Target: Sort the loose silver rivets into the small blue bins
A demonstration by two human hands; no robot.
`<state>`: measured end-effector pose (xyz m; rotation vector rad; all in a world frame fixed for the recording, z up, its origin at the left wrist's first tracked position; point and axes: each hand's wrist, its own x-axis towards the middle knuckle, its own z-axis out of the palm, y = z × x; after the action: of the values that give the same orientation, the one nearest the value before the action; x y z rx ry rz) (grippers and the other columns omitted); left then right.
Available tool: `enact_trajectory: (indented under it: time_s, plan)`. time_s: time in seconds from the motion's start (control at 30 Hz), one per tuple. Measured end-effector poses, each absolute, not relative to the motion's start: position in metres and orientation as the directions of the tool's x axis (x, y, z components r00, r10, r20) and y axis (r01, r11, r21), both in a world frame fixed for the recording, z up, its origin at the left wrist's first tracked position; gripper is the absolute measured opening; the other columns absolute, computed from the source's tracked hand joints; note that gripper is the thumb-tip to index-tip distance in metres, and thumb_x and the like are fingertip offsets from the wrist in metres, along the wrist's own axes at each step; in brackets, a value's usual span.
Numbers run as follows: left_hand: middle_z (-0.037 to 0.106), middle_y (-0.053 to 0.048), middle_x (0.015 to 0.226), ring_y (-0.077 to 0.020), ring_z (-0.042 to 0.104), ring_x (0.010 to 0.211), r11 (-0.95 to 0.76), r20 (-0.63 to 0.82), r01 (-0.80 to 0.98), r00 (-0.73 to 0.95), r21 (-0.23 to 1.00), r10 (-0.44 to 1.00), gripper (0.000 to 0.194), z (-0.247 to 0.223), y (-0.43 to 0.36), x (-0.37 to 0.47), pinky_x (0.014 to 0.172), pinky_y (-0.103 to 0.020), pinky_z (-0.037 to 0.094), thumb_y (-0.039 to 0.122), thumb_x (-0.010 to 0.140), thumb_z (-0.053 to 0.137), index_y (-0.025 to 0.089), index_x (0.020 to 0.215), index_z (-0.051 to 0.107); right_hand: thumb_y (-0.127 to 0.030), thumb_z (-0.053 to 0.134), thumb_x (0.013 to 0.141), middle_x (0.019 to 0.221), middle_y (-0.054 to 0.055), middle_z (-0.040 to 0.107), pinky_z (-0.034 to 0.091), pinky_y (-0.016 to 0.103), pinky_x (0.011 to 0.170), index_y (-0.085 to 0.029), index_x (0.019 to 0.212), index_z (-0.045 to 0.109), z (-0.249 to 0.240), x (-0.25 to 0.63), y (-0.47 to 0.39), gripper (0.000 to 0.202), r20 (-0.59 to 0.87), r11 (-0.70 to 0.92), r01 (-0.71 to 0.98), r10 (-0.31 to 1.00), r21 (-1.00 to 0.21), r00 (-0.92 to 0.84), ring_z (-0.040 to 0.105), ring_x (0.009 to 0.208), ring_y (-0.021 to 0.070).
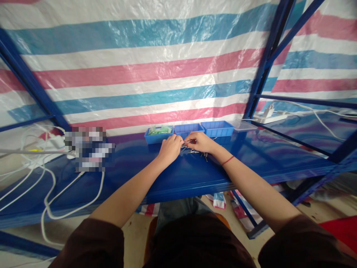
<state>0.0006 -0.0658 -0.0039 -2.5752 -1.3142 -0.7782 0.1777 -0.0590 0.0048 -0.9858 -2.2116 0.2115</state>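
My left hand (170, 148) and my right hand (202, 143) meet over the blue table, just in front of the bins. Their fingertips are closed in a pinch on a small thin metal piece (187, 142), whose exact kind is too small to make out. A loose scatter of similar shiny, rod-like metal pieces (193, 151) lies on the tabletop beneath and between the hands. Part of that scatter is hidden by my right hand. A red string circles my right wrist.
Behind the hands stand a blue bin (154, 139) with a green packet (160, 130), a middle blue bin (184, 128) and a right blue bin (219, 129). White cables (51, 186) and a blurred-out item (93, 150) occupy the left. A power strip (269, 116) sits far right.
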Motion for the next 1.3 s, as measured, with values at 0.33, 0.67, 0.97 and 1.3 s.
enact_trajectory:
  time_s: [0.33, 0.67, 0.97, 1.3]
  plan:
    - [0.065, -0.003, 0.081, -0.0149, 0.062, 0.075, -0.613, 0.555, 0.381, 0.261, 0.692, 0.789, 0.022, -0.007, -0.050, 0.005, 0.074, -0.029, 0.048, 0.031, 0.077, 0.060, 0.017, 0.094, 0.056, -0.047, 0.059, 0.077, 0.073, 0.003, 0.069, 0.041, 0.027, 0.058, -0.016, 0.097, 0.073, 0.004, 0.180, -0.058, 0.040, 0.460, 0.595, 0.404, 0.799, -0.694, -0.386, 0.054, 0.057, 0.0134]
    - [0.065, -0.002, 0.079, -0.0135, 0.061, 0.073, -0.665, 0.623, 0.282, 0.234, 0.691, 0.747, 0.015, -0.004, -0.050, 0.003, 0.068, -0.025, 0.046, 0.032, 0.081, 0.055, 0.018, 0.084, 0.058, -0.041, 0.064, 0.073, 0.082, 0.004, 0.068, 0.045, 0.026, 0.058, -0.016, 0.101, 0.069, 0.004, 0.177, -0.055, 0.037, 0.422, 0.531, 0.242, 0.821, -0.812, -0.384, 0.053, 0.055, 0.0096]
    - [0.065, -0.003, 0.085, -0.0134, 0.060, 0.075, -0.672, 0.640, 0.304, 0.213, 0.675, 0.739, 0.014, -0.001, -0.053, 0.003, 0.069, -0.025, 0.045, 0.031, 0.081, 0.055, 0.017, 0.084, 0.058, -0.039, 0.068, 0.068, 0.073, 0.002, 0.063, 0.042, 0.024, 0.051, -0.015, 0.083, 0.066, 0.011, 0.173, -0.064, 0.028, 0.391, 0.455, 0.212, 0.876, -0.865, -0.282, 0.052, 0.054, 0.0091]
    - [0.064, -0.002, 0.083, -0.0133, 0.060, 0.072, -0.656, 0.615, 0.310, 0.231, 0.688, 0.754, 0.013, -0.002, -0.050, 0.003, 0.067, -0.025, 0.046, 0.031, 0.080, 0.055, 0.018, 0.083, 0.057, -0.039, 0.066, 0.067, 0.070, 0.001, 0.059, 0.041, 0.024, 0.051, -0.015, 0.077, 0.062, 0.015, 0.170, -0.069, 0.026, 0.437, 0.478, 0.209, 0.873, -0.853, -0.214, 0.049, 0.053, 0.0083]
